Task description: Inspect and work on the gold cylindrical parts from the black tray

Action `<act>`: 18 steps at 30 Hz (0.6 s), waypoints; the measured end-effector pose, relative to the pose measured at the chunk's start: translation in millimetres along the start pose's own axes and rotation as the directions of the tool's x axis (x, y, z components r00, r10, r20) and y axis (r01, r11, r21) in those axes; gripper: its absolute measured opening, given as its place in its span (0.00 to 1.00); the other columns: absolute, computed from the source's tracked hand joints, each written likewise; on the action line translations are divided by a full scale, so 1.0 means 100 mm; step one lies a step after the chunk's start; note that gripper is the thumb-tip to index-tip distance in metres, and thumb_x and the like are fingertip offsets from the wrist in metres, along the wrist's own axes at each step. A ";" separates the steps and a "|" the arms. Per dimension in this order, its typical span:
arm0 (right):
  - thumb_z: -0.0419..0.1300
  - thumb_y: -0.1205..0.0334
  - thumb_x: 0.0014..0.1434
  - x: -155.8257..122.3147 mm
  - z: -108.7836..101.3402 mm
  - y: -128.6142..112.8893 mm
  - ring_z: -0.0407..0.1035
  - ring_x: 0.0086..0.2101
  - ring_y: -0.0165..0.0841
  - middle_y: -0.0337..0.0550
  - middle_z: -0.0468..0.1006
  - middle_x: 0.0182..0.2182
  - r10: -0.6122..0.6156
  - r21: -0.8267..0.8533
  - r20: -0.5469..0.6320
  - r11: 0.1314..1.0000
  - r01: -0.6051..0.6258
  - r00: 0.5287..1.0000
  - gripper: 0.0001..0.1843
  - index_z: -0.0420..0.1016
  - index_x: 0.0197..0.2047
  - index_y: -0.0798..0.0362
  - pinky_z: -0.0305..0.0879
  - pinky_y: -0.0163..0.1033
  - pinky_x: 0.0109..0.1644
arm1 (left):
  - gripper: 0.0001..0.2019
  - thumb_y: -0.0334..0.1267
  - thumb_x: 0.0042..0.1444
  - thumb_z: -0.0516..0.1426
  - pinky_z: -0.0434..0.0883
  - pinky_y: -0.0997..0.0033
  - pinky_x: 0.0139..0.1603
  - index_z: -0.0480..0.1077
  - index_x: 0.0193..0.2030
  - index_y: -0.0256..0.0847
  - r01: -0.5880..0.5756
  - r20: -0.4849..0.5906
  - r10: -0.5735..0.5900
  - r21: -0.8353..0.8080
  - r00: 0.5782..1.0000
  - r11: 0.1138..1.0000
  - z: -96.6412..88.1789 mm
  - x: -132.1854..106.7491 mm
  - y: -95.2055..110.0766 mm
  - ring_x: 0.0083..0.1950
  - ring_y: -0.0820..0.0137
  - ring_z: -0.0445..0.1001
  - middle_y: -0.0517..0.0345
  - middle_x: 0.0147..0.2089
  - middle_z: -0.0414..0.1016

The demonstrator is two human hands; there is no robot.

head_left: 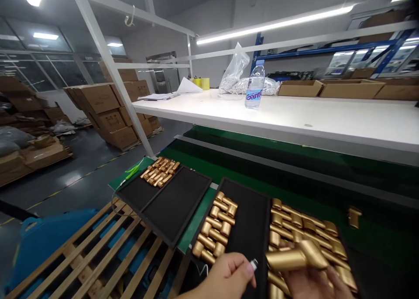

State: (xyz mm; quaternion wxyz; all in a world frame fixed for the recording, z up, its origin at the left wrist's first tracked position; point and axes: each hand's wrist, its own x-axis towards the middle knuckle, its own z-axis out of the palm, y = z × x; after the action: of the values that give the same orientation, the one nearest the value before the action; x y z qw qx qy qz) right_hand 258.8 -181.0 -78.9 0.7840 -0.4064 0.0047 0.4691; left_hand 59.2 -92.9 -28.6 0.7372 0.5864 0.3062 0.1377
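Observation:
My left hand (227,275) is closed in a pinch on a small white cable plug (254,263) with a metal tip. A bit of white cable (203,270) shows beside that wrist. In my right hand (316,286) lies a gold T-shaped metal fitting (288,260), its open end pointing left toward the plug. Plug and fitting are apart. Under the right hand, rows of similar gold fittings (296,220) fill a black tray. More gold fittings (214,229) line the left side of the tray area by my left hand.
A black tray (178,203) farther left holds gold fittings (160,171) at its far end. One loose fitting (354,217) sits on the green bench at right. Above runs a white shelf (209,109) with a water bottle (255,85). A wooden pallet (131,255) stands at lower left.

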 end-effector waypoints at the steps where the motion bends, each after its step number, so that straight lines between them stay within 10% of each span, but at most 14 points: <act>1: 0.55 0.40 0.50 -0.03 0.12 -0.02 0.71 0.41 0.45 0.45 0.77 0.40 0.039 0.052 -0.004 0.998 -0.038 0.999 0.20 0.74 0.40 0.42 0.70 0.61 0.44 | 0.31 0.69 0.47 0.51 0.43 0.73 0.18 0.66 0.27 0.38 0.006 0.019 -0.006 0.010 1.000 1.000 0.03 -0.02 0.02 0.16 0.78 0.47 0.70 0.13 0.51; 8: 0.57 0.62 0.45 -0.13 0.63 0.13 0.58 0.20 0.23 0.31 0.59 0.18 0.370 0.551 0.178 0.731 -0.404 0.912 0.11 0.65 0.33 0.55 0.62 0.30 0.22 | 0.28 0.63 0.53 0.51 0.53 0.74 0.25 0.68 0.26 0.35 -0.096 -0.016 0.099 0.133 0.995 0.986 0.10 -0.12 0.02 0.24 0.76 0.54 0.64 0.20 0.57; 18: 0.56 0.70 0.44 -0.21 0.73 0.27 0.58 0.19 0.22 0.31 0.60 0.19 0.515 0.616 0.181 0.605 -0.504 0.838 0.11 0.62 0.34 0.55 0.61 0.28 0.22 | 0.15 0.42 0.60 0.51 0.55 0.76 0.28 0.71 0.28 0.36 -0.225 -0.006 0.245 0.374 0.970 0.900 0.05 -0.24 0.05 0.26 0.75 0.58 0.63 0.23 0.60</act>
State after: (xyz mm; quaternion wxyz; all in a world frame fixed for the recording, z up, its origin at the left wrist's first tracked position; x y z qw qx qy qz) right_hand 200.1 -143.0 -38.7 0.7077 -0.0986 0.2858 0.6385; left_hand 44.5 -109.1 -16.7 0.5830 0.7436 0.2730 0.1807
